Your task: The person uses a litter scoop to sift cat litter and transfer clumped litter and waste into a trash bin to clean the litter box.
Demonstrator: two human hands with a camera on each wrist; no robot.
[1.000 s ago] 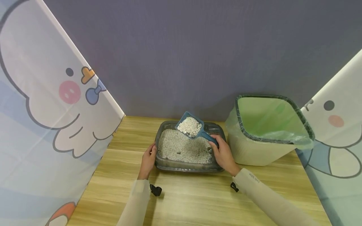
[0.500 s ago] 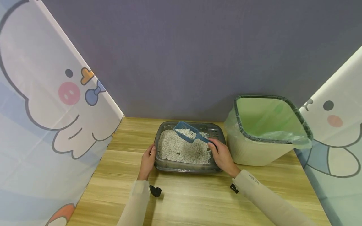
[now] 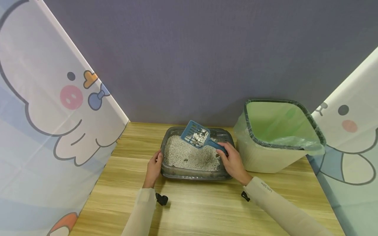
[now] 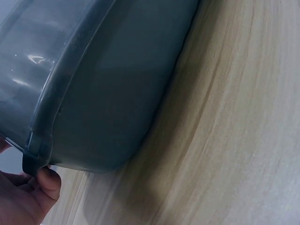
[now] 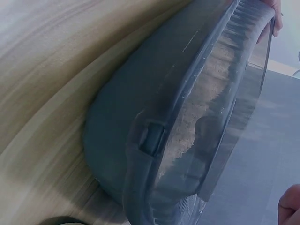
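Observation:
In the head view a dark grey litter box (image 3: 192, 173) filled with pale cat litter (image 3: 183, 152) stands on the wooden table. My left hand (image 3: 153, 167) grips its left rim, and the left wrist view has the thumb (image 4: 49, 180) against the rim's corner. Above the litter, my right hand (image 3: 234, 164) holds a blue slotted litter scoop (image 3: 189, 131) by its handle. White litter and some dark bits lie in the scoop, and bare slots show at its front. A dark clump (image 3: 185, 160) sits on the litter. Only a fingertip of the right hand (image 5: 290, 206) enters the right wrist view.
Right of the litter box stands a tall pale bin (image 3: 260, 159) with a dark rim and a greenish bag liner. A grey wall (image 3: 189, 65) rises behind the table (image 3: 200, 209). Cartoon-printed panels (image 3: 38, 98) flank both sides.
The scoop has lowered, tipped and come level again over the box, moving slightly left. Its heap of litter has shrunk, exposing slots and dark bits. The left hand keeps its place on the rim.

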